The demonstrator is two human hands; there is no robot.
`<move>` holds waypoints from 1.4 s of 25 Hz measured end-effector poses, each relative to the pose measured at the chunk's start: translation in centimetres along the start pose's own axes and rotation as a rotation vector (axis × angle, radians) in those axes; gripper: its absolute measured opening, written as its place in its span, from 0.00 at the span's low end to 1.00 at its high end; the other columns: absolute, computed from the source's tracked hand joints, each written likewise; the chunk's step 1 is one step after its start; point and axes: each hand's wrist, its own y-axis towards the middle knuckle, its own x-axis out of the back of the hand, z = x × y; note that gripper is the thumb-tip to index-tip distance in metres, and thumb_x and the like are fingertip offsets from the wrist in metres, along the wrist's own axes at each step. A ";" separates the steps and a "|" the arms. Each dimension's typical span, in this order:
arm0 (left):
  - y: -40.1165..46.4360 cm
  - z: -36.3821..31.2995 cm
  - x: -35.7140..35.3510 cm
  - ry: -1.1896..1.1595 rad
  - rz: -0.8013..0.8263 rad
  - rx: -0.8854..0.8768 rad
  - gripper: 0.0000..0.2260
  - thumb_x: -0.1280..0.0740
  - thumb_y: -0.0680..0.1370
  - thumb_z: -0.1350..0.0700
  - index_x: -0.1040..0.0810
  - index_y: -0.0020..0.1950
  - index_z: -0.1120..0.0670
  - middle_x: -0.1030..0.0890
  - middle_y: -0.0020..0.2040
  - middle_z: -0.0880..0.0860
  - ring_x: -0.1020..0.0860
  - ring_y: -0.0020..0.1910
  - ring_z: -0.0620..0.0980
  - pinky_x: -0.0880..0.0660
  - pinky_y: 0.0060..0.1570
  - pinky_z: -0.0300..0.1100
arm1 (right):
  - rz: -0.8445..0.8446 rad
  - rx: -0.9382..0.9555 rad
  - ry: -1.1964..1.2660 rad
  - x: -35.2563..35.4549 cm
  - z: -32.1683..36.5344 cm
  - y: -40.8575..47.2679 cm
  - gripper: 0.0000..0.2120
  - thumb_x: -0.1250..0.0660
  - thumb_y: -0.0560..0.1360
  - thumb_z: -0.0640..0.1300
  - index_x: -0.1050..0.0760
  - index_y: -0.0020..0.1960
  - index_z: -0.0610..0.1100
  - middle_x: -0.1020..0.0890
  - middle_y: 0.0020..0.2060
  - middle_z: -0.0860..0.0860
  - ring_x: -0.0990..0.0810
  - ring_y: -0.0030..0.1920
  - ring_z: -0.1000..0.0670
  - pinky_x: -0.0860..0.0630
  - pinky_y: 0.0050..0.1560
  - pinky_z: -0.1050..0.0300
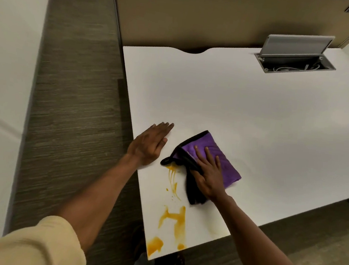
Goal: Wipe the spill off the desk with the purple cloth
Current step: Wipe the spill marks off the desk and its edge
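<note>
The purple cloth lay folded on the white counter, near the counter's left front corner. Its black edging showed along the left side, and a black loop at its lower left corner touched the top of the spill.

The spill was an orange-yellow liquid. It ran from the cloth's loop in thin streaks toward the front edge, then widened into larger blotches at the counter's front left corner. A faint pale smear lay to the right of the blotches.

The right hand rested flat on top of the cloth, palm down. Its fingers were straight and slightly spread, pressing on the purple face, while the heel of the hand covered the black edging.

The left hand lay palm down on the bare counter, just left of the cloth and apart from it. Its fingers were straight and held close together, gripping nothing. A cream sleeve covered the left upper arm.

At the counter's far right, a grey cable hatch stood with its lid raised. A beige partition rose behind the counter, and grey carpet covered the floor to the left.
</note>
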 end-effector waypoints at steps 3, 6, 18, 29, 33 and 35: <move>-0.3 0.0 -0.1 0.001 -0.001 -0.007 0.24 0.48 0.86 0.52 0.42 0.84 0.50 0.35 0.81 0.52 0.38 0.81 0.49 0.42 0.81 0.52 | 0.029 0.112 0.042 -0.4 -0.5 -2.7 0.28 0.51 0.82 0.60 0.47 0.82 0.61 0.47 0.82 0.62 0.56 0.84 0.52 0.63 0.83 0.43; 0.0 0.3 -0.2 0.012 0.006 -0.002 0.25 0.49 0.86 0.50 0.43 0.84 0.49 0.36 0.82 0.50 0.40 0.82 0.47 0.44 0.81 0.49 | 0.067 0.211 -0.022 -1.3 -1.1 -5.4 0.29 0.50 0.82 0.60 0.49 0.82 0.65 0.50 0.84 0.63 0.58 0.85 0.52 0.66 0.82 0.47; -0.7 0.1 -0.2 -0.046 -0.068 0.047 0.24 0.46 0.86 0.55 0.40 0.83 0.52 0.31 0.79 0.53 0.35 0.80 0.51 0.42 0.81 0.50 | 0.107 0.317 -0.091 1.1 -3.7 -3.2 0.30 0.47 0.81 0.57 0.48 0.82 0.66 0.48 0.84 0.61 0.55 0.85 0.50 0.56 0.82 0.39; -0.3 0.7 -0.6 -0.097 -0.096 0.093 0.25 0.48 0.85 0.52 0.39 0.83 0.53 0.29 0.78 0.55 0.31 0.78 0.54 0.38 0.78 0.53 | 0.085 0.294 -0.164 -2.8 3.9 -0.1 0.29 0.51 0.82 0.58 0.50 0.83 0.64 0.48 0.84 0.59 0.58 0.85 0.47 0.63 0.82 0.42; -0.8 0.5 -0.5 -0.051 -0.090 0.054 0.24 0.46 0.85 0.53 0.39 0.83 0.53 0.28 0.78 0.56 0.33 0.79 0.53 0.39 0.79 0.53 | 0.113 0.340 -0.108 0.4 -0.9 -1.0 0.30 0.48 0.79 0.59 0.41 0.81 0.59 0.43 0.83 0.57 0.51 0.85 0.45 0.56 0.83 0.38; -1.1 0.4 -0.5 -0.033 -0.111 0.064 0.24 0.45 0.86 0.54 0.39 0.83 0.52 0.28 0.78 0.55 0.33 0.79 0.52 0.40 0.80 0.51 | 0.034 0.206 -0.052 2.7 -5.0 -2.0 0.30 0.47 0.78 0.58 0.39 0.80 0.54 0.40 0.82 0.52 0.47 0.84 0.42 0.49 0.80 0.28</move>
